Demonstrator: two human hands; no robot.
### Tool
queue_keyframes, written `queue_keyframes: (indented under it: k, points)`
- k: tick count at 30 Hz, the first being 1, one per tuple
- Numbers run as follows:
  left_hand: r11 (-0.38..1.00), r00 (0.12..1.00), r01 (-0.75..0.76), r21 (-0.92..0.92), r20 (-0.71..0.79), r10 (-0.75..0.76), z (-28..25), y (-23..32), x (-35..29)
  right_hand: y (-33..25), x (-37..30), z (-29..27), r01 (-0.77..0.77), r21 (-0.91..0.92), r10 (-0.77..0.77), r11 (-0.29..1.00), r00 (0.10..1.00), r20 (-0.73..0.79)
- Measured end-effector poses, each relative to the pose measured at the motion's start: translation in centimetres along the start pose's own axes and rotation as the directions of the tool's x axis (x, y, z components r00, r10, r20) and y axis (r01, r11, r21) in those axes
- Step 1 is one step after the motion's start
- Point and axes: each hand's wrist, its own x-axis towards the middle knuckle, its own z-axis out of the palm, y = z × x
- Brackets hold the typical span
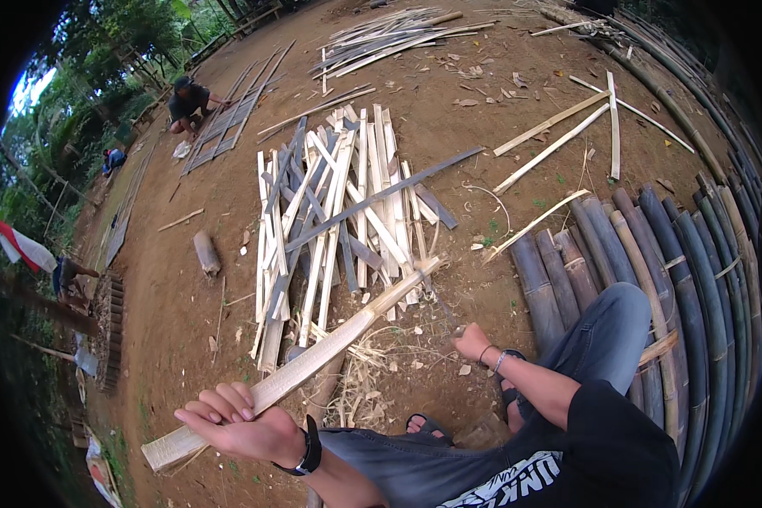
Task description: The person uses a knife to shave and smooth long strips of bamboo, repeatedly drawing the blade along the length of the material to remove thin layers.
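A long, pale split bamboo strip (330, 343) slants across in front of me, from the lower left up to the middle. My left hand (250, 427) is closed round its near part, with a dark watch on the wrist. In my right hand (476, 343), the fingers are wrapped round the handle of a knife (440, 305), which the fist mostly hides. Its thin dark blade points up and left, meeting the strip near the far end; whether it cuts in cannot be made out. Curly bamboo shavings (360, 381) lie on the ground below the strip.
Just beyond lies a heap of split bamboo strips (339, 203), with another pile (389, 42) farther back. Thick dark bamboo poles (690, 254) fill the right side. A short bamboo piece (207, 253) lies left. A person (190, 106) crouches beside a bamboo lattice (233, 118).
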Motion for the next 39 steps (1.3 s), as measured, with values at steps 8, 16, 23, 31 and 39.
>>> queue_keyframes:
  k: [8,16,23,31,39]
  points:
    - [0.999,1.000,-0.008,0.043,-0.011,0.009,-0.9,0.2,0.9,-7.6,-4.2,0.3,0.309,0.027,-0.310,0.951,0.950,0.040]
    - [0.996,0.997,-0.034,0.076,-0.070,0.039,-0.7,0.4,2.3,1.5,6.1,0.8,-0.114,-0.081,0.119,0.990,0.991,0.063]
    - [0.996,0.998,-0.003,0.084,-0.064,0.009,-0.7,-0.1,3.6,-0.2,2.9,3.2,0.093,0.048,-0.096,0.995,0.993,0.066]
    - [0.996,1.000,-0.024,0.084,-0.017,0.025,-1.3,-0.2,3.1,2.4,6.8,1.4,0.027,-0.122,-0.021,0.992,0.999,0.044]
    - [0.998,1.000,0.006,0.058,0.004,-0.006,-1.5,-0.1,3.1,7.0,13.6,-1.4,-0.271,-0.221,0.258,0.937,0.962,-0.085]
